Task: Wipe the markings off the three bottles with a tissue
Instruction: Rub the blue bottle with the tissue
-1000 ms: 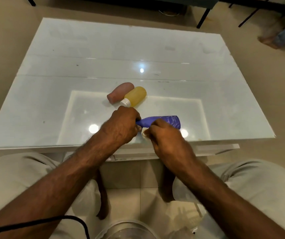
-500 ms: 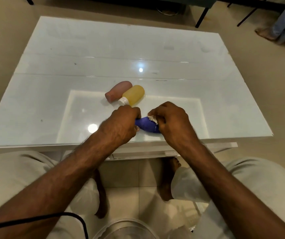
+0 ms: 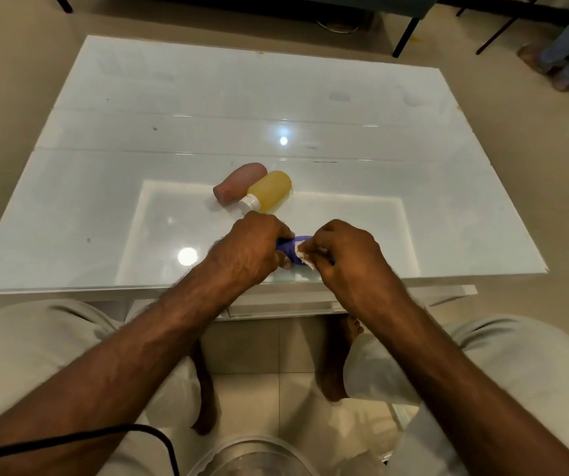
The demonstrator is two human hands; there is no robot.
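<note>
My left hand (image 3: 250,252) grips the neck end of a purple bottle (image 3: 288,248) just above the near edge of the white glass table (image 3: 104,201). My right hand (image 3: 345,255) covers most of the bottle's body and presses a small white tissue (image 3: 303,261) against it. Only a short purple stretch shows between the hands. A pink bottle (image 3: 240,187) and a yellow bottle (image 3: 269,191) with a white cap lie side by side on the table, just beyond my left hand.
A clear plastic bin (image 3: 252,458) stands on the floor between my knees. A black cable (image 3: 70,439) crosses my left forearm. Another person's feet (image 3: 565,68) and dark chair legs (image 3: 405,37) are at the far right beyond the table.
My right hand has slid from the bottle's near side over its top and body with the tissue, hiding the wide end that showed a second ago. My left hand stays put.
</note>
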